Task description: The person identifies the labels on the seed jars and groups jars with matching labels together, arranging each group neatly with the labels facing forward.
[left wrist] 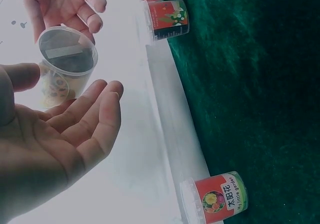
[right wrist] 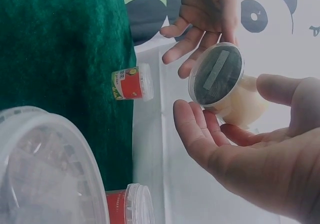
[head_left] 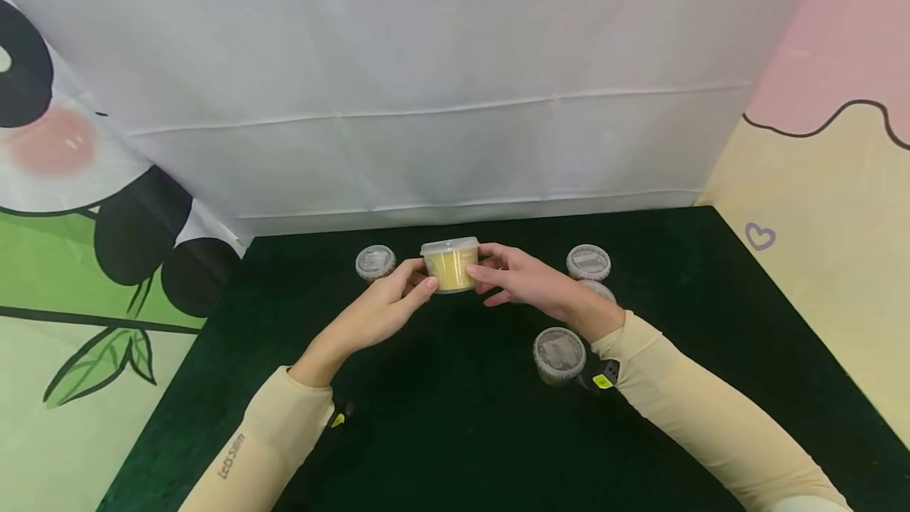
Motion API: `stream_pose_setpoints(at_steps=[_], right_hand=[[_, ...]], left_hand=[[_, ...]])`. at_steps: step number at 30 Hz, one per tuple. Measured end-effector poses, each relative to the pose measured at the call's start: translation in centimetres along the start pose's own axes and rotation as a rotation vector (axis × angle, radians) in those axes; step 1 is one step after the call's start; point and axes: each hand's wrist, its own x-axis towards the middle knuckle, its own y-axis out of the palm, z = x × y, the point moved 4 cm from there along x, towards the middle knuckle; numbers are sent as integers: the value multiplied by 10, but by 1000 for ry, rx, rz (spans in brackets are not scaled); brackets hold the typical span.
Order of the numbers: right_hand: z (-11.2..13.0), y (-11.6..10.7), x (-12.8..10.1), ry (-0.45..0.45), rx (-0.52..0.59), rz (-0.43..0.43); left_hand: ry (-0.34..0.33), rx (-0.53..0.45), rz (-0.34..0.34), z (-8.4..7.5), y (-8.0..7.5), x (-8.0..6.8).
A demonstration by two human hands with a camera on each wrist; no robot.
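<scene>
A small clear tub [head_left: 450, 267] with a yellow label and a clear lid is held up at the back middle of the dark green table [head_left: 455, 433]. My left hand [head_left: 398, 299] pinches its left side between thumb and fingers. My right hand [head_left: 519, 279] pinches its right side the same way. In the left wrist view the tub [left wrist: 67, 66] shows its lid, between my left palm [left wrist: 65, 134] and the right hand's fingers [left wrist: 92, 14]. The right wrist view shows the tub [right wrist: 220, 79] between my right hand [right wrist: 250, 154] and the left hand [right wrist: 205, 9].
Several lidded tubs stand on the table: one at the back left [head_left: 375, 262], one at the back right [head_left: 588, 262], one half hidden behind my right wrist [head_left: 597, 289], one under my right forearm [head_left: 559, 354]. Their labels are red [left wrist: 217, 196]. A white cloth backdrop [head_left: 426, 101] closes the far edge.
</scene>
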Motion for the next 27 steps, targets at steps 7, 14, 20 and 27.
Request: stream_pose_setpoints(at_steps=[7, 14, 20, 27], right_hand=[[-1, 0, 0, 7, -6, 8], [-4, 0, -1, 9, 1, 5], [-9, 1, -1, 8, 7, 0], [-7, -1, 0, -12, 9, -4]], left_hand=[[-10, 7, 3, 3, 1, -1], [-26, -7, 1, 6, 5, -1], [-26, -14, 22, 4, 7, -1], [-24, -1, 9, 3, 6, 0]])
